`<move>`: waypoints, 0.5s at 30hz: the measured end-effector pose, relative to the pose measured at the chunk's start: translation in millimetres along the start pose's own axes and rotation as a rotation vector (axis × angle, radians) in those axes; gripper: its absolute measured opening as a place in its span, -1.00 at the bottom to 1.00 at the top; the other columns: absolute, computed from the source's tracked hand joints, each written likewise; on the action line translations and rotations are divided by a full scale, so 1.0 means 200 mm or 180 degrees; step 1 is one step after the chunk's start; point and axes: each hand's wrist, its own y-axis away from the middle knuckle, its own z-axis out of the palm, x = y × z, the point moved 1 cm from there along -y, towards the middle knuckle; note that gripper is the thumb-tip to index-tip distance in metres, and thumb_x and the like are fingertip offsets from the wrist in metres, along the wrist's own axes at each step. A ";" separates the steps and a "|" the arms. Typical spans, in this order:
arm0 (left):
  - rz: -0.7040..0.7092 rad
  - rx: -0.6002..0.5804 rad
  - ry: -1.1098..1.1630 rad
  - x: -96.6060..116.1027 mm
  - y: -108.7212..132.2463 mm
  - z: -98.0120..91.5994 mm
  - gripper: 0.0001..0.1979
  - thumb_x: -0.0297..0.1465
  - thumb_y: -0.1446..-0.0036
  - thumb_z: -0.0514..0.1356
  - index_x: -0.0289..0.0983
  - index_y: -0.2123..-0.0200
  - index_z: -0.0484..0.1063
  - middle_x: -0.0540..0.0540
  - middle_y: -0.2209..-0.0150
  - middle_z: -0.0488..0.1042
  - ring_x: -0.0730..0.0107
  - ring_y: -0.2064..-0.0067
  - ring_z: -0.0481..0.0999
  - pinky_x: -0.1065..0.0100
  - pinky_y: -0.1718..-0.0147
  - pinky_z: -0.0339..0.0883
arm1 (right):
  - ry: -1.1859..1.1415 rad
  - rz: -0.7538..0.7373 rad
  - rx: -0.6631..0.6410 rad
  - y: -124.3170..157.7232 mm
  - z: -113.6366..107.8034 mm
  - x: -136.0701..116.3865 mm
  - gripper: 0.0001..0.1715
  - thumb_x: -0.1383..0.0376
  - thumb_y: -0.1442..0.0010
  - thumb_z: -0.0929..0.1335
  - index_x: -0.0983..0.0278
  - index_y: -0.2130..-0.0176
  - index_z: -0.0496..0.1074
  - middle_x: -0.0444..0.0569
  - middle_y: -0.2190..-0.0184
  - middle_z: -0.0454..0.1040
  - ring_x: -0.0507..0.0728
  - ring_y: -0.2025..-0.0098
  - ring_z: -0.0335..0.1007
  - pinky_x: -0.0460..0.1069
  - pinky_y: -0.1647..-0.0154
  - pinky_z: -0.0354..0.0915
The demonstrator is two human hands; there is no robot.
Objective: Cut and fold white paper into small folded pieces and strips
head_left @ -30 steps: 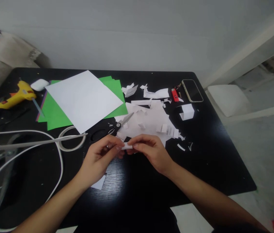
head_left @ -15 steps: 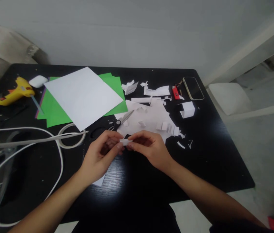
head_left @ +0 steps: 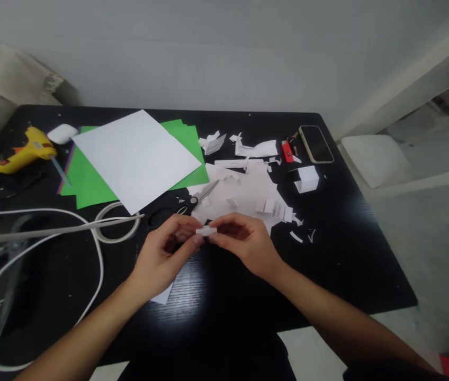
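Note:
A small white strip of paper (head_left: 206, 231) is pinched between my two hands above the near middle of the black table. My left hand (head_left: 169, 256) grips its left end with thumb and fingers, and my right hand (head_left: 248, 243) grips its right end. Just beyond my fingers lie scissors (head_left: 194, 200), blades pointing away to the right, partly over a white sheet with ragged edges (head_left: 244, 185). Under my left wrist a piece of white paper (head_left: 163, 296) shows in part.
A white sheet (head_left: 137, 159) rests on green sheets (head_left: 187, 137). At left are a yellow glue gun (head_left: 29, 151), a white case (head_left: 62, 133) and a looped white cable (head_left: 101, 264). To the right lie paper scraps (head_left: 276, 208), a folded paper piece (head_left: 307, 179), a red lighter (head_left: 287, 152) and a phone (head_left: 316, 144).
The paper strip has tilted slightly between my fingertips. Both hands stay in nearly the same place, and the things on the table have not moved.

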 end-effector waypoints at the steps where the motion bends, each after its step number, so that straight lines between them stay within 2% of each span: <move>1: 0.0000 0.0002 0.0009 0.00 0.00 0.00 -0.88 -0.41 -0.26 0.31 -0.23 0.12 0.53 0.01 0.40 0.59 0.45 0.37 0.60 0.45 0.34 0.51 | 0.0015 -0.0020 0.0007 0.00 0.00 0.00 -0.77 0.29 -0.05 0.62 0.20 0.23 0.66 -0.09 0.27 0.70 0.12 0.19 0.67 0.07 -0.02 0.56; 10: 0.0306 0.0156 -0.0472 0.00 0.01 0.01 -0.92 -0.41 -0.27 0.32 -0.23 0.16 0.52 0.02 0.38 0.63 0.46 0.38 0.63 0.46 0.34 0.54 | 0.0271 -0.0195 0.0170 0.02 0.01 0.00 -0.79 0.26 -0.11 0.60 0.18 0.20 0.65 -0.09 0.25 0.67 0.11 0.18 0.64 0.06 0.02 0.55; 15: 0.0462 0.0100 -0.0652 -0.01 0.02 0.01 -0.92 -0.44 -0.31 0.29 -0.21 0.13 0.53 0.02 0.32 0.66 0.47 0.33 0.67 0.49 0.30 0.55 | 0.0407 -0.0208 0.0202 0.02 0.01 0.00 -0.80 0.23 -0.13 0.60 0.18 0.20 0.68 -0.07 0.28 0.69 0.13 0.23 0.64 0.08 0.03 0.55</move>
